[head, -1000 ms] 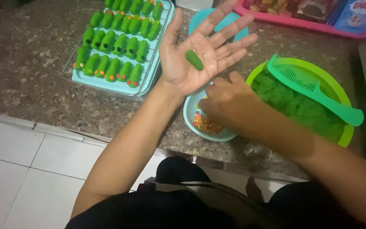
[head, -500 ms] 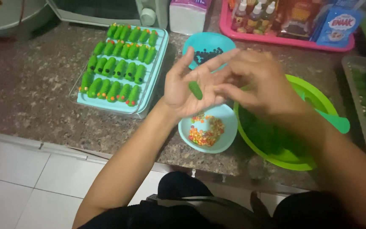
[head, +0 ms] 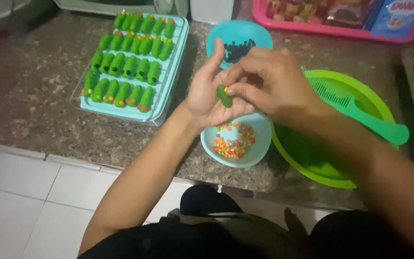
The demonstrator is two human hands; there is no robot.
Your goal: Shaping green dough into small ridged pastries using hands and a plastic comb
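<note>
Cradling a green dough piece (head: 224, 95) in the open left hand (head: 207, 93), right hand (head: 269, 81) fingertips pinched on it, above the sprinkle bowl (head: 235, 141) on the worktop (head: 34, 105)

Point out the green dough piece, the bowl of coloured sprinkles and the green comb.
green dough piece (head: 224, 95), head view, middle of the piece.
bowl of coloured sprinkles (head: 264, 129), head view, bare inner wall.
green comb (head: 360, 112), head view, spine.

Green dough piece (head: 224, 96), speckled grey counter (head: 34, 100)
</note>
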